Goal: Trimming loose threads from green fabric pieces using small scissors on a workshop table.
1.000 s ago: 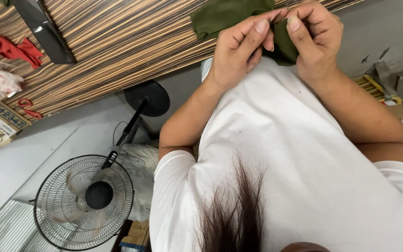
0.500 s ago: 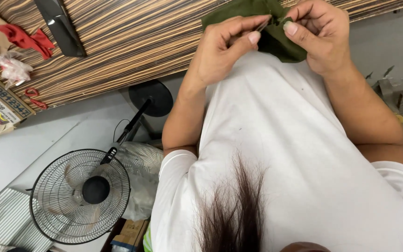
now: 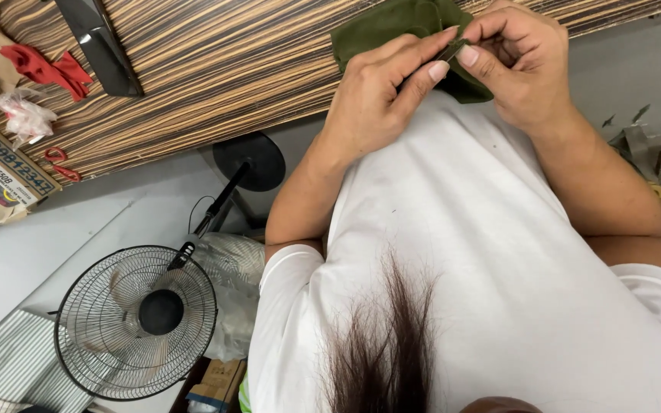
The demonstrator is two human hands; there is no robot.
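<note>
Cloth (image 3: 392,23), olive green, sits bunched at the worktop (image 3: 216,69) edge, pinched between both hands. Nearest the camera, dark hair hangs over a white shirt (image 3: 499,268). Beyond it, the left hand (image 3: 380,103) has its grip closed on a cloth fold, fingers stretched toward the right hand (image 3: 522,65), whose thumb and forefinger nip the same fold. Down on the floor stands a fan (image 3: 138,321) with a round black base. Farther off on the striped worktop lie a red rag (image 3: 43,67), red scissors (image 3: 59,164) and a black bar (image 3: 101,42).
</note>
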